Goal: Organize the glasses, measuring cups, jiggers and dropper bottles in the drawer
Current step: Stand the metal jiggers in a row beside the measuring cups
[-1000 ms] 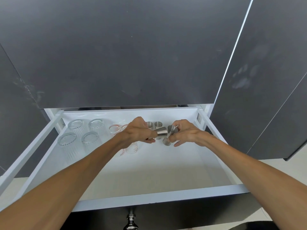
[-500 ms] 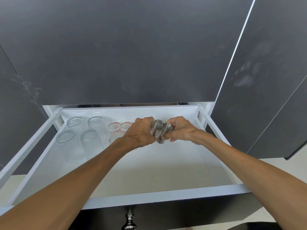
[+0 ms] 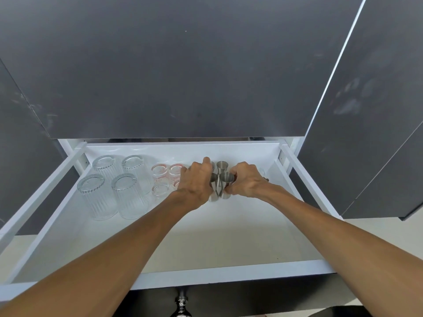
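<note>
A white drawer [image 3: 229, 269] stands pulled out under dark cabinet fronts [image 3: 183, 65]. Both hands reach to its far middle. The left hand [image 3: 196, 179] wraps one steel jigger [image 3: 214, 188], the right hand [image 3: 243, 181] pinches another jigger [image 3: 226, 186] just beside it; the two jiggers touch at their waists. Each stands upright on the drawer floor, long axis vertical, open mouth up. Behind them, against the far wall, a third jigger [image 3: 221, 167] stands upright and free, mouth up; a fourth beside it is mostly hidden by the left fingers.

Left of the hands stand measuring cups [image 3: 160, 177] with red markings, clear glass, in a small cluster, upright. At far left four ribbed glasses [image 3: 128, 195] form a square, two near and two far, all vertical; mouth up or down I cannot tell.

Something small and clear shows just past the right hand [image 3: 262, 172], too hidden to name. A chrome knob [image 3: 182, 303] shows below the drawer's near front.
</note>
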